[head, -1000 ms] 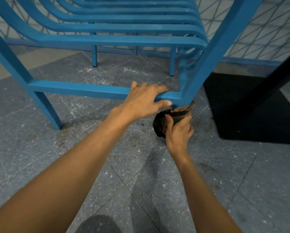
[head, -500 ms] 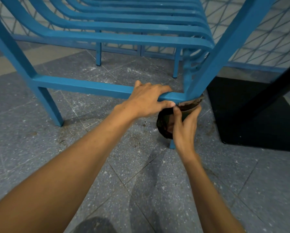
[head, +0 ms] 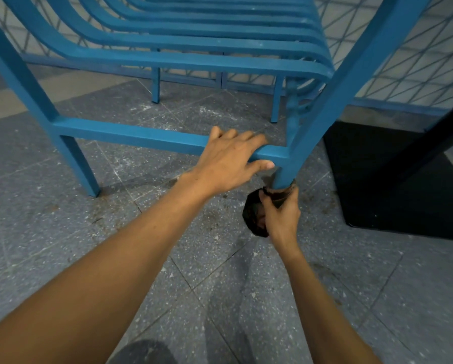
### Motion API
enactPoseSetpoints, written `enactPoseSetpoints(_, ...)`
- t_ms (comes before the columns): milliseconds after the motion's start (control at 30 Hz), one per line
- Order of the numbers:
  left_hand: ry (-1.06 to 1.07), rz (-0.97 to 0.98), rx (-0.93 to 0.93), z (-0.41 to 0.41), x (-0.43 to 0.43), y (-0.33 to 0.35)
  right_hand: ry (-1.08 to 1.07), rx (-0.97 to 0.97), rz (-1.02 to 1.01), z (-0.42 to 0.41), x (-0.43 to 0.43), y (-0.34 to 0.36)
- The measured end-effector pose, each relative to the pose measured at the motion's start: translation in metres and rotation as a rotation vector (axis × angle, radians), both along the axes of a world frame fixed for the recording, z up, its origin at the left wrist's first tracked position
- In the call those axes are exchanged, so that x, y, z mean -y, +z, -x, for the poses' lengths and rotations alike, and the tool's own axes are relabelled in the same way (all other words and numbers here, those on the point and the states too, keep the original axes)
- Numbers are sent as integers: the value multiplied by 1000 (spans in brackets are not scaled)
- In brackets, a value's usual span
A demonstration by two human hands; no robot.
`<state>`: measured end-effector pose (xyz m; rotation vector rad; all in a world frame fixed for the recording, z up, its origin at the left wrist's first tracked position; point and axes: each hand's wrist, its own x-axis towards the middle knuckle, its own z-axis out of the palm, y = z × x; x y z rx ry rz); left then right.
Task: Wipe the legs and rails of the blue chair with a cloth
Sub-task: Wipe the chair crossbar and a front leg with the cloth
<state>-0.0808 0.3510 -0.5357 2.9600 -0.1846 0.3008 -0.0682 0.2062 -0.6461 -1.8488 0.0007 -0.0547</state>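
Both bare forearms reach forward over the speckled grey tile floor (head: pixel 167 271). The right hand (head: pixel 281 219) has its fingers and thumb curled tight round a dark cloth (head: pixel 253 216), which is wrapped about the near right leg (head: pixel 285 176) of the blue chair (head: pixel 193 59), with a loose bunch of it hanging to the left of the wrist. Half a second ago the cloth sat right up under the joint with the rail; it is now lower, and a short bare stretch of blue leg shows between rail and cloth. The foot of the leg is hidden behind the hand. Just above and to the left, the left hand (head: pixel 230 164) grips the lower rail (head: pixel 130 134) as before, fingers draped over its top and thumb along its underside, close beside the joint with the leg. The rail runs left to the other near leg (head: pixel 80 164). Above are the curved seat slats (head: pixel 220 35), and beyond them two far legs (head: pixel 155 85) stand on the floor. A black block (head: pixel 391 179) stands to the right, and a wire mesh fence (head: pixel 404 61) closes the background
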Motion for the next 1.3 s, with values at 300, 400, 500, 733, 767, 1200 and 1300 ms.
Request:
enactPoseSetpoints(300,16,-60,81,-4,0,-9,-23,270,-25,-6,-10,9)
enactPoseSetpoints(400,15,-66,105,-5,-1,-10,-1,119,70,-2,-5,-32)
enactPoseSetpoints(500,7,-52,121,-5,-1,-12,-8,-142,125,3,4,-58)
enactPoseSetpoints(733,-1,-47,123,-5,0,-10,-27,-14,123,-2,8,4)
enactPoseSetpoints(767,0,-52,125,-5,0,-10,-65,61,94,0,5,17)
enactPoseSetpoints(1200,36,326,391,27,14,-32,-30,-305,396,12,32,-27)
enactPoseSetpoints(1300,249,777,385,74,46,-72,134,-552,401,-3,42,-10)
